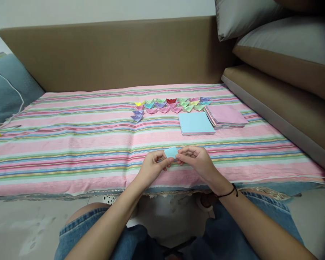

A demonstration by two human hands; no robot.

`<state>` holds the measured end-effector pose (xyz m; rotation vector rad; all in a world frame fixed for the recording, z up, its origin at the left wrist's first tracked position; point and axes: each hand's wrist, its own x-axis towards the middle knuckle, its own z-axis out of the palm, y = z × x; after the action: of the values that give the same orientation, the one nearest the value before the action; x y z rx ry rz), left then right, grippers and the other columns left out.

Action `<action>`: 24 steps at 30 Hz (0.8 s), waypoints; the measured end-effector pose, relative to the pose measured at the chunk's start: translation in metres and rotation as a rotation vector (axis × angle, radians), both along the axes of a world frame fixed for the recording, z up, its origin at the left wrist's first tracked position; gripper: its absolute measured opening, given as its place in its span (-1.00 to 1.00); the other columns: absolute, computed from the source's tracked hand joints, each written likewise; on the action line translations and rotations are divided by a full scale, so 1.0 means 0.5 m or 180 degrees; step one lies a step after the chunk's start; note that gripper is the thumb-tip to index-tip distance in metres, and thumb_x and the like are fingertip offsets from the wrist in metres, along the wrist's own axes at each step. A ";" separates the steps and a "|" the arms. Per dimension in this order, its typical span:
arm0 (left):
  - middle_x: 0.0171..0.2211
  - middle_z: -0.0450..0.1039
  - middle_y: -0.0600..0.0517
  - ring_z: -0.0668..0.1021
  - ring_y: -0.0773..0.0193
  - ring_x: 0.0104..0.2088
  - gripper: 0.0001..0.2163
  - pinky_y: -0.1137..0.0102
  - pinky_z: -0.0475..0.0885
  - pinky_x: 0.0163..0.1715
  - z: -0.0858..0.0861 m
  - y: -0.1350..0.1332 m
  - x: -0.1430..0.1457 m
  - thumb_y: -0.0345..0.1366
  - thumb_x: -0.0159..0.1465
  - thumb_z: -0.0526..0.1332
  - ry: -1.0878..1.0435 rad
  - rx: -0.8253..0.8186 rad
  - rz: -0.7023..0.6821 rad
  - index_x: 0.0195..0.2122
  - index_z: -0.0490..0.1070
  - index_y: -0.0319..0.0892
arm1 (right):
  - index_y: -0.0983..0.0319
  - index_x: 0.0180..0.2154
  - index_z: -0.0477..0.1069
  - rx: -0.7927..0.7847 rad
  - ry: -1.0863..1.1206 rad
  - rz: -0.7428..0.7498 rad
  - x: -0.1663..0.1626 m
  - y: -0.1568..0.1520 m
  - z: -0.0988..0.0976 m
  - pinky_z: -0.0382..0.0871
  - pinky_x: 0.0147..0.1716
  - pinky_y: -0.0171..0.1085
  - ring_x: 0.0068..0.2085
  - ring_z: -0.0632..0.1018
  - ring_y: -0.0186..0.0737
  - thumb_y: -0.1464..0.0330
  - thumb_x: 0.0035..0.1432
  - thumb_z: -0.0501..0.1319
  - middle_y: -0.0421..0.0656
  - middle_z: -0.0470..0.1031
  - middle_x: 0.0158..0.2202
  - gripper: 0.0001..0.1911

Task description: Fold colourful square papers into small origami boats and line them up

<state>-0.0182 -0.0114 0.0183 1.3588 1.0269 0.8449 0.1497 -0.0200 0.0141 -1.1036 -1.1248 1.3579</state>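
A small folded piece of light blue paper (pixel 170 152) is pinched between both hands above the striped cloth. My left hand (pixel 151 168) grips its left side with closed fingers. My right hand (pixel 196 160) grips its right side, fingers curled, a black band on the wrist. Beyond the hands lie a stack of light blue square sheets (pixel 196 123) and a stack of pink sheets (pixel 227 116). Further back, several small folded paper boats (pixel 171 104) in many colours stand in rows.
The pink striped cloth (pixel 70 144) covers a low surface against a brown sofa back (pixel 111 54). Grey and brown cushions (pixel 281 47) are piled at the right. A white cable (pixel 16 97) lies at the left over a grey-blue cushion. My knees in denim are below.
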 end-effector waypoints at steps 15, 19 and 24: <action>-0.65 0.21 0.12 0.27 0.39 -0.57 -0.66 0.45 0.15 -0.55 0.015 0.008 -0.012 -0.09 0.18 0.15 0.0454 0.0442 -0.0059 -0.62 0.34 -0.22 | 0.27 -0.43 0.47 -0.0208 0.0129 0.0393 0.000 -0.002 -0.006 0.46 -0.48 -0.28 -0.52 0.53 -0.29 0.24 -0.22 0.42 -0.20 0.52 -0.58 -0.70; -0.66 0.18 0.13 0.22 0.41 -0.59 -0.66 0.45 0.11 -0.56 0.013 0.013 -0.018 -0.09 0.17 0.17 0.0285 0.0217 0.0022 -0.62 0.31 -0.22 | 0.27 -0.29 0.50 -0.0312 0.0360 0.0637 0.004 0.000 -0.008 0.48 -0.32 -0.24 -0.40 0.59 -0.25 0.18 -0.02 0.31 -0.12 0.59 -0.44 -0.69; -0.67 0.18 0.13 0.21 0.41 -0.61 -0.64 0.44 0.08 -0.58 0.009 0.015 -0.020 -0.06 0.15 0.17 0.0204 0.0054 -0.0098 -0.64 0.28 -0.22 | 0.30 -0.45 0.47 -0.0195 0.0035 0.1014 -0.002 -0.001 -0.002 0.43 -0.44 -0.34 -0.49 0.53 -0.35 0.15 0.08 0.22 -0.15 0.54 -0.50 -0.68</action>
<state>-0.0284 -0.0038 0.0230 1.4204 1.0475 0.7932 0.1489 -0.0202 0.0130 -0.9871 -1.2981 1.6518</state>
